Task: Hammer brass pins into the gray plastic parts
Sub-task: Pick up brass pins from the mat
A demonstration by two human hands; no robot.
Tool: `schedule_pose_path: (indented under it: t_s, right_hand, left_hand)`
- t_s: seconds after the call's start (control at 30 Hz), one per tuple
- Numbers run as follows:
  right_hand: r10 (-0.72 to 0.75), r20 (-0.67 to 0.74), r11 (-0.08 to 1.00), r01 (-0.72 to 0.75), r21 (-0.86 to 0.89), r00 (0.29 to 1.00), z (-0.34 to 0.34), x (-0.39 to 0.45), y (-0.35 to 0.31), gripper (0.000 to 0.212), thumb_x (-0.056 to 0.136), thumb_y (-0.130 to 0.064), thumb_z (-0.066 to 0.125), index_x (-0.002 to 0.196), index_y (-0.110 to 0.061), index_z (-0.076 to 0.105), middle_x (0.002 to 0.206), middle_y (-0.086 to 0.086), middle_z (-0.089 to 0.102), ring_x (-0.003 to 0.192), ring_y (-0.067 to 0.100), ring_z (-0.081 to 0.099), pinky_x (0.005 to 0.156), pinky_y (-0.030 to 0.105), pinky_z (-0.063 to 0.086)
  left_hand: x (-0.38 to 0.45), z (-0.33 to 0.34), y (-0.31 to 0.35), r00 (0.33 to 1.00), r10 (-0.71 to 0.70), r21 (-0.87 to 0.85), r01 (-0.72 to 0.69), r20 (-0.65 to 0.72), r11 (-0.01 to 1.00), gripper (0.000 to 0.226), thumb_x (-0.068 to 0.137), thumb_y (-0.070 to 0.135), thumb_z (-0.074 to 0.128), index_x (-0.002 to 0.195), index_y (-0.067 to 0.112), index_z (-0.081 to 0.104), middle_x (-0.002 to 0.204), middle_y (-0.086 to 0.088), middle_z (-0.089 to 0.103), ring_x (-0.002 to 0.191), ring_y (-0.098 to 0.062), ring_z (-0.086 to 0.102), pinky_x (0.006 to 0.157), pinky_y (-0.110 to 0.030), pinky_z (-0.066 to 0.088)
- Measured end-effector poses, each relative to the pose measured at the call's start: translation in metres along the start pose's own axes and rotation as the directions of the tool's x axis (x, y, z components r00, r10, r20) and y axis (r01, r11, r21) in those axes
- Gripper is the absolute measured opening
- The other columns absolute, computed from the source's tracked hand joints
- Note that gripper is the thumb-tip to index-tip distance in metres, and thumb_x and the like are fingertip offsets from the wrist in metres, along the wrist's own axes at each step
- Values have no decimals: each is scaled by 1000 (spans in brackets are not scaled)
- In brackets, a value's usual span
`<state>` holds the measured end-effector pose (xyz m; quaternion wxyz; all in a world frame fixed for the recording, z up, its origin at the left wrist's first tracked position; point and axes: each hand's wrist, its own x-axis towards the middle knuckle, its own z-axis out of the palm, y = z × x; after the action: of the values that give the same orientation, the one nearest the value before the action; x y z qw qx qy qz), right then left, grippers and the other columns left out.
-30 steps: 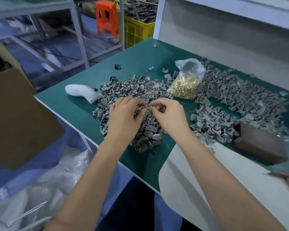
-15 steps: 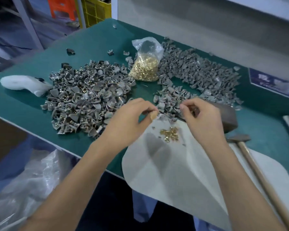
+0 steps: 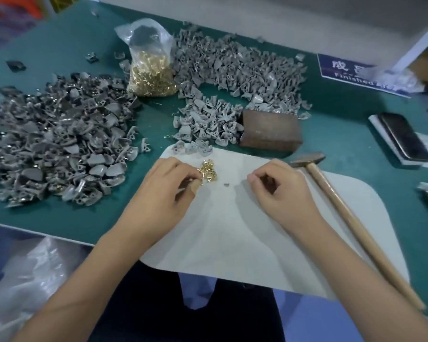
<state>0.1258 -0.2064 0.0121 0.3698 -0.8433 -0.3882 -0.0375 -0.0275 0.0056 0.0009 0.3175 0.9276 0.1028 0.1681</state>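
Observation:
A small heap of brass pins (image 3: pixel 208 169) lies on the white mat (image 3: pixel 232 233). My left hand (image 3: pixel 166 193) rests at the heap's near-left edge, thumb and forefinger pinched on a brass pin. My right hand (image 3: pixel 279 191) sits on the mat to the right of the heap, fingers curled in, with nothing visible in them. Gray plastic parts lie in a big pile on the left (image 3: pixel 59 149), a smaller pile (image 3: pixel 205 124) just beyond the mat, and a wide spread at the back (image 3: pixel 240 67). The hammer (image 3: pixel 307 161) lies right of my right hand, untouched.
A brown block (image 3: pixel 269 132) stands beyond the mat beside the middle pile. A clear bag of brass pins (image 3: pixel 151 72) sits upright at the back. A phone (image 3: pixel 403 137) and a blue sign (image 3: pixel 356 72) are at the far right. The green table's (image 3: pixel 59 225) edge runs along the near left.
The view swung right from the left pile. Both hands came back onto the white mat; the left now pinches at the loose pins, the right drew back from the middle pile.

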Motion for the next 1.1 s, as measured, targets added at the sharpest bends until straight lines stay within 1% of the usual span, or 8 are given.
schedule_pose_path:
  t_s: [0.1, 0.23, 0.3, 0.4, 0.5, 0.7, 0.8, 1.1]
  right_hand:
    - [-29, 14, 999, 29, 30, 999, 2, 7, 5, 12, 91, -11, 73, 79, -12, 71, 75, -3, 60, 69, 8, 55, 67, 17, 39]
    - [-80, 19, 996, 80, 26, 997, 2, 12, 5, 13, 93, -11, 71, 80, -11, 71, 77, -3, 60, 72, 6, 54, 69, 19, 39]
    - [-128, 57, 992, 127, 10, 990, 1, 4, 4, 9, 94, -12, 70, 85, -10, 73, 84, -2, 62, 81, 12, 57, 75, 26, 45]
    - [-160, 106, 987, 161, -1, 981, -12, -17, 2, 12, 96, -21, 68, 98, -13, 76, 99, -1, 65, 97, 18, 61, 89, 32, 49]
    - [-134, 125, 989, 140, -40, 983, -33, -52, -2, 25, 100, -33, 60, 104, -14, 76, 111, 1, 66, 108, 20, 62, 93, 39, 50]
    - [17, 230, 916, 77, -393, 973, -66, -132, -8, 67, 94, -75, 49, 140, -28, 60, 154, -4, 48, 144, 19, 42, 111, 42, 40]
    - [19, 226, 876, 92, -473, 974, -61, -140, -10, 86, 85, -84, 51, 149, -26, 53, 161, 2, 41, 150, 24, 36, 114, 48, 40]
    - [33, 339, 943, 83, -322, 940, -69, -123, 5, 76, 91, -79, 49, 153, -35, 44, 165, -5, 31, 156, 16, 21, 122, 49, 29]
  left_hand:
    - [-1, -1, 1, 1000, -3, 18, 3, 5, 1000, 14, 100, 25, 60, 111, 23, 68, 102, 13, 53, 106, -9, 46, 91, -21, 43]
    - [-5, -9, 15, 999, 40, 78, -38, -18, 996, 19, 97, 35, 62, 111, 23, 68, 108, 9, 57, 110, -15, 51, 93, -42, 49]
    - [-13, -13, 27, 987, 140, 56, -144, 79, 988, 32, 94, 52, 63, 116, 29, 67, 113, 12, 57, 113, -13, 52, 94, -43, 49]
    - [-28, -3, 53, 888, 311, 36, -342, 339, 939, 60, 81, 79, 60, 127, 40, 58, 122, 18, 52, 120, -8, 49, 99, -34, 40]
    - [-34, 16, 69, 817, 368, 54, -434, 443, 899, 71, 78, 80, 61, 133, 36, 54, 130, 14, 49, 127, -12, 45, 104, -33, 34]
    - [-36, 31, 66, 839, 381, 4, -415, 387, 910, 62, 79, 74, 64, 127, 37, 59, 128, 12, 50, 126, -14, 47, 107, -32, 32]
    - [-36, 32, 67, 847, 360, 10, -395, 391, 919, 63, 77, 75, 64, 129, 39, 59, 130, 15, 48, 127, -12, 46, 108, -27, 29]
    - [-31, 31, 70, 854, 299, 6, -333, 425, 943, 71, 76, 84, 60, 131, 38, 60, 130, 17, 47, 130, -10, 42, 110, -26, 25]
